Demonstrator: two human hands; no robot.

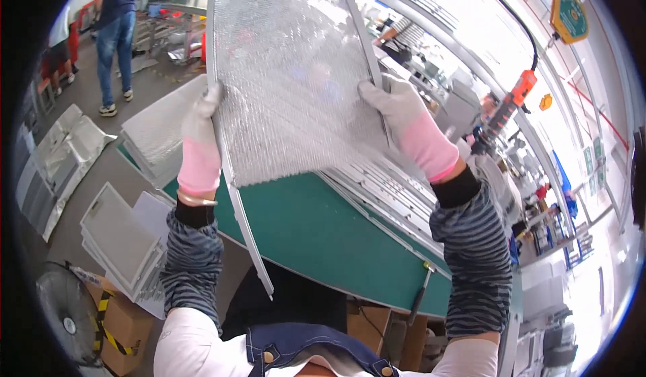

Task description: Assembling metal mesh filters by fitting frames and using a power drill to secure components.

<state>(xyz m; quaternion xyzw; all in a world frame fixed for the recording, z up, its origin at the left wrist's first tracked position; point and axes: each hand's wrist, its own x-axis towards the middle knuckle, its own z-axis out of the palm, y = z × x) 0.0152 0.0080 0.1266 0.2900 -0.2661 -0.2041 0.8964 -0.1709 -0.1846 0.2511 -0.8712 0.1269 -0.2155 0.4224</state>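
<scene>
Raised in front of me above the bench is a mesh filter panel, a silvery, see-through sheet between metal frame strips. My left hand, in a grey and pink glove, is closed around the left frame strip, which runs down past the mesh's lower edge. On the other side, my right hand, gloved alike, grips the right frame strip, with its thumb towards the mesh. No frame strip shows along the panel's lower edge.
Below the panel stands a green-topped bench with long metal profiles on it. Mesh sheets are stacked at its left; framed panels, a fan and a carton stand lower left. An orange power screwdriver hangs at right. A person stands far left.
</scene>
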